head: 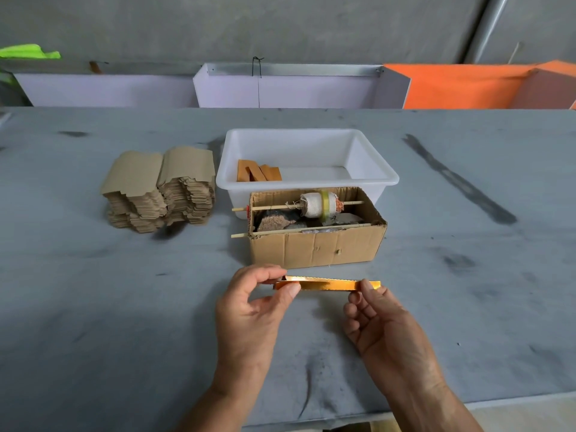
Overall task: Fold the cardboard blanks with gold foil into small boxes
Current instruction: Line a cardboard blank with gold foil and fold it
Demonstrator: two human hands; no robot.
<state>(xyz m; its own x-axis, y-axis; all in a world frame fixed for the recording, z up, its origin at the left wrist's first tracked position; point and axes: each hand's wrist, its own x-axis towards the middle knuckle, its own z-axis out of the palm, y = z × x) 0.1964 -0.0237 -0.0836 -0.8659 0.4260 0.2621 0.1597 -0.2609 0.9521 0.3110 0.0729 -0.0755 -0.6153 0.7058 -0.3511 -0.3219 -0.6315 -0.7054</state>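
Gold-foil blank (327, 284) hangs just above the table (124, 307) with its long axis left to right, our left hand (252, 310) pinching one end, our right hand (378, 322) apparently pinching the other, both equally near.

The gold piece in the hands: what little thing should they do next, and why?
Probably push its ends to pop it open. The gold blank looks flat, pinched at each end by the left hand and right hand above the table, not yet box-shaped.
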